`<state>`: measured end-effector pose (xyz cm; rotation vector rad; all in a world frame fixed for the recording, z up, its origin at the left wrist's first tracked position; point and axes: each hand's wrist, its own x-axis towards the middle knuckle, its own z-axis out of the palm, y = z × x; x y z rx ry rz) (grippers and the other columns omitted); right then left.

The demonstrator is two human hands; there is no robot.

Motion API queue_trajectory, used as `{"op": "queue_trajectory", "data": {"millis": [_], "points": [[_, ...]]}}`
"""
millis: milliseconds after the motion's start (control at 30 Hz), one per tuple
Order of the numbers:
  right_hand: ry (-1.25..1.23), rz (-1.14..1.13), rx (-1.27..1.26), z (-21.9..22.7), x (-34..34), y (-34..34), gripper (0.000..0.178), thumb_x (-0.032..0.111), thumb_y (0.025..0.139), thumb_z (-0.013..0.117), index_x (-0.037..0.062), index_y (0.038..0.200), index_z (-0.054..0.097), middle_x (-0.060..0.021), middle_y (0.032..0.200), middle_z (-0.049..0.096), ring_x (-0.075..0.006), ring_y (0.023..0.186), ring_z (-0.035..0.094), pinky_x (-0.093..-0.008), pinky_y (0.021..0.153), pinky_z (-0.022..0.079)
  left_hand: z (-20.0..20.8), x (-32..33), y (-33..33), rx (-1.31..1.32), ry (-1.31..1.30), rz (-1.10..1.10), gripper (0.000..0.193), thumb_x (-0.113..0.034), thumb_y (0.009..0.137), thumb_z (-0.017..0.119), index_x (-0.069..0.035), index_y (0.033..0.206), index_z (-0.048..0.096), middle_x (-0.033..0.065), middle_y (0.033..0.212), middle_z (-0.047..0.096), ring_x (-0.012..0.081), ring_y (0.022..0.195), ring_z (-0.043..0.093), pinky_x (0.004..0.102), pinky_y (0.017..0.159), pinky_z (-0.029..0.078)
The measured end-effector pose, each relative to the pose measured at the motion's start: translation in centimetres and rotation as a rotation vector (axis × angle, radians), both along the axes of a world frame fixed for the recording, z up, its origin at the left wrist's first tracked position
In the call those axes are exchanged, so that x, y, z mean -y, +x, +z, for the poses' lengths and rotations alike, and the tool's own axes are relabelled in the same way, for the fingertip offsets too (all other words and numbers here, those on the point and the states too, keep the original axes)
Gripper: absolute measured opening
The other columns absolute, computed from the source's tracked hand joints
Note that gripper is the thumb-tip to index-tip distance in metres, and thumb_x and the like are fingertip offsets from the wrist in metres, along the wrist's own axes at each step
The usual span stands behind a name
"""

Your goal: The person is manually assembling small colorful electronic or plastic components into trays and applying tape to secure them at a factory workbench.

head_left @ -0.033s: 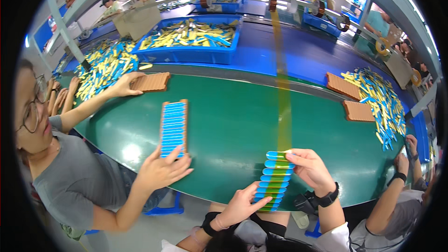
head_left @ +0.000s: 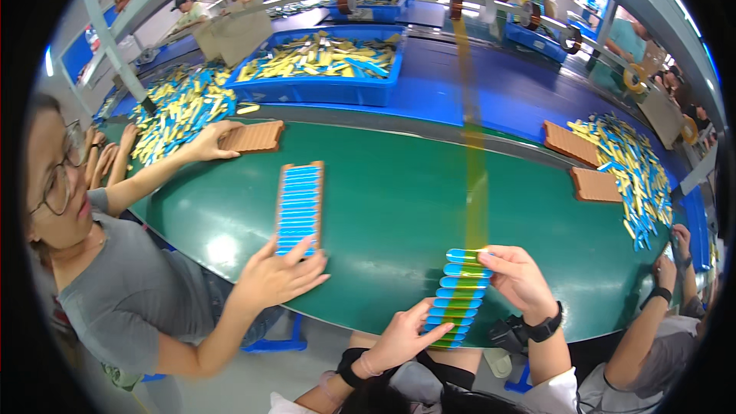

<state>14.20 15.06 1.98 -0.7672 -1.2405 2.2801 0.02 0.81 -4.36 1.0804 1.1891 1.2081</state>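
A row of blue rounded-end strips [head_left: 463,282], side by side like rungs, is joined by translucent amber tape [head_left: 477,184] along its middle. My right hand [head_left: 521,272] pinches the upper end, thumb on the tape near the top strip. Lower down, my left hand [head_left: 395,341] grips the row's left side, its fingers across the strips. From there the tape runs taut over the table to a roll [head_left: 456,4] on the overhead bar. Part of the row's lower end is hidden by my left hand.
On the green table [head_left: 383,207], a co-worker at left touches a brown grooved block [head_left: 318,207] bearing blue strips and another block [head_left: 261,138]. Loose blue and yellow strips lie in a blue bin [head_left: 307,92] and heaps. Two more blocks [head_left: 571,144] stand right.
The whole scene sits slightly farther right in the picture. My hands keep the same hold on the taped row.
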Motion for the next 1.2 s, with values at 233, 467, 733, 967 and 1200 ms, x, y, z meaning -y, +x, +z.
{"op": "queue_trajectory", "data": {"millis": [233, 467, 733, 967, 1200], "points": [[-0.008, -0.131, 0.016, 0.8, 0.1, 0.6, 0.016, 0.014, 0.085, 0.052, -0.0011, 0.092, 0.055, -0.0046, 0.085, 0.060, -0.0097, 0.076, 0.056, -0.0239, 0.071, 0.044, 2.5, 3.2, -1.3, -0.468, 0.266, 0.460, 0.026, -0.003, 0.080, 0.053, 0.002, 0.105, 0.050, 0.0132, 0.100, 0.059, 0.0211, 0.089, 0.057, 0.0288, 0.076, 0.046], [0.020, -0.199, -0.001, 1.3, 0.2, 0.2, 0.012, 0.012, 0.084, 0.053, 0.0006, 0.086, 0.056, -0.0036, 0.081, 0.059, -0.0093, 0.073, 0.054, -0.0234, 0.068, 0.043, 2.2, 4.1, -5.5, -0.961, 0.097, 0.771, 0.055, -0.013, 0.070, 0.063, 0.006, 0.115, 0.037, 0.0215, 0.115, 0.039, 0.0362, 0.105, 0.036, 0.0436, 0.091, 0.030], [0.107, -0.182, 0.001, 1.7, 1.0, 0.7, 0.011, 0.011, 0.082, 0.055, 0.0008, 0.081, 0.058, -0.0028, 0.079, 0.060, -0.0082, 0.072, 0.052, -0.0220, 0.067, 0.040, 2.1, -2.6, -12.3, -1.293, -0.213, 0.606, 0.105, -0.046, 0.066, 0.067, 0.011, 0.130, 0.006, 0.0285, 0.121, 0.030, 0.0365, 0.107, 0.033, 0.0446, 0.089, 0.029], [0.165, -0.172, -0.050, 1.4, 1.8, 0.3, 0.010, 0.012, 0.083, 0.056, 0.0031, 0.079, 0.059, 0.0005, 0.076, 0.059, -0.0048, 0.067, 0.049, -0.0182, 0.061, 0.038, 1.6, -3.6, -12.8, -1.347, -0.242, 0.665, 0.109, -0.043, 0.063, 0.071, 0.005, 0.132, 0.003, 0.0168, 0.104, 0.038, 0.0300, 0.094, 0.038, 0.0407, 0.079, 0.033], [0.200, -0.272, -0.125, 1.7, 1.9, 0.8, 0.012, 0.011, 0.084, 0.055, 0.0005, 0.081, 0.058, -0.0017, 0.078, 0.060, -0.0053, 0.070, 0.052, -0.0193, 0.064, 0.041, 2.0, -1.3, -6.0, -1.290, -0.015, 0.672, 0.105, -0.027, 0.058, 0.074, 0.007, 0.131, 0.006, 0.0217, 0.103, 0.039, 0.0344, 0.092, 0.039, 0.0427, 0.081, 0.034]]}}
